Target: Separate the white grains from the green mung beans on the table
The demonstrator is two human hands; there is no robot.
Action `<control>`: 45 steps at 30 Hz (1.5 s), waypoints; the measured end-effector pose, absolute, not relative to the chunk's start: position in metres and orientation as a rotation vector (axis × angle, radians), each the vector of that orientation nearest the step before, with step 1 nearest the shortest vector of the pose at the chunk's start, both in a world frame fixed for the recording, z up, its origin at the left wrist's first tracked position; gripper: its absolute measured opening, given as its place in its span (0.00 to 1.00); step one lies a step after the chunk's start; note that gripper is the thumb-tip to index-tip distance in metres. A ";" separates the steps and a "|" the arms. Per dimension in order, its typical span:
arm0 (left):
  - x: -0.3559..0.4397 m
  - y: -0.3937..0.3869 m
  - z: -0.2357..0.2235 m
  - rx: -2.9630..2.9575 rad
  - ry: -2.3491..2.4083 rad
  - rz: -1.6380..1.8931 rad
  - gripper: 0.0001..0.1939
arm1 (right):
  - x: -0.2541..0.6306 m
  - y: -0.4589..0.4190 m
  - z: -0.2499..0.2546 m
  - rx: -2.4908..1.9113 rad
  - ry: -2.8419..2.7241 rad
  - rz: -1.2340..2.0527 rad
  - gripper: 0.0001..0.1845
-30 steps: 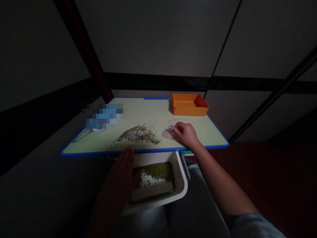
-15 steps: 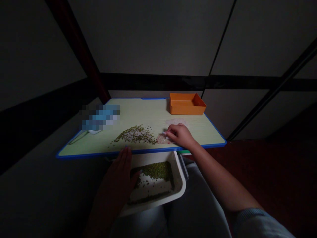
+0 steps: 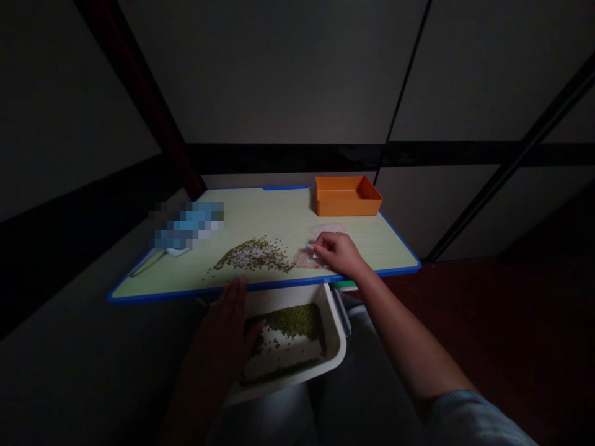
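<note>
Two bare hands are in view, working at the near side of a pale board. At lower centre, the left hand [image 3: 216, 347] is open, fingers extended towards the board's blue edge [image 3: 283, 285], with nothing seen gripped; it appears placed to steady the white tub [image 3: 341, 350], though contact cannot be confirmed. The tub sits below that edge, green grains [image 3: 297, 319] inside, a position that would probably catch any spilling over. Above it, loose grains [image 3: 253, 254] lie thinly spread left of centre, apparently so that single ones can be seen. Right of these, the right hand [image 3: 341, 253] is curled low over a fan-shaped print [image 3: 304, 259], thumb and fingertips close together; whether they pinch anything, I cannot tell. Beyond, upper right of centre, an orange box [image 3: 348, 206] stands upright, seemingly kept back from the hands' working area.
</note>
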State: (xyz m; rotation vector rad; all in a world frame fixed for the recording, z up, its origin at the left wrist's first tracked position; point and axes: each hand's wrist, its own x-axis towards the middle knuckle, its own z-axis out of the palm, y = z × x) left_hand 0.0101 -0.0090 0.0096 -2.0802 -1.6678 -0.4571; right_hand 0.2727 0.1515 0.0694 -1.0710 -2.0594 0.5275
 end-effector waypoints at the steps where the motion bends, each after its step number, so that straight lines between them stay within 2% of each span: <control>1: 0.010 -0.009 0.010 -2.080 -1.664 -0.461 0.40 | 0.272 0.151 0.070 -1.053 -2.082 0.542 0.13; 10: 0.011 -0.009 0.008 -2.100 -1.732 -0.436 0.41 | 0.271 0.151 0.074 -1.335 -2.019 0.241 0.13; 20: 0.012 -0.007 0.006 -2.081 -1.666 -0.436 0.41 | 0.263 0.149 0.079 -1.325 -2.212 0.114 0.12; 25: 0.012 -0.006 0.005 -2.070 -1.689 -0.410 0.41 | 0.264 0.151 0.077 -1.235 -2.228 0.181 0.12; 32: 0.009 -0.007 0.005 -2.088 -1.707 -0.436 0.41 | 0.269 0.151 0.073 -1.052 -2.119 0.520 0.11; 45: 0.009 -0.005 0.003 -2.062 -1.649 -0.468 0.41 | 0.270 0.149 0.073 -1.175 -2.146 0.365 0.11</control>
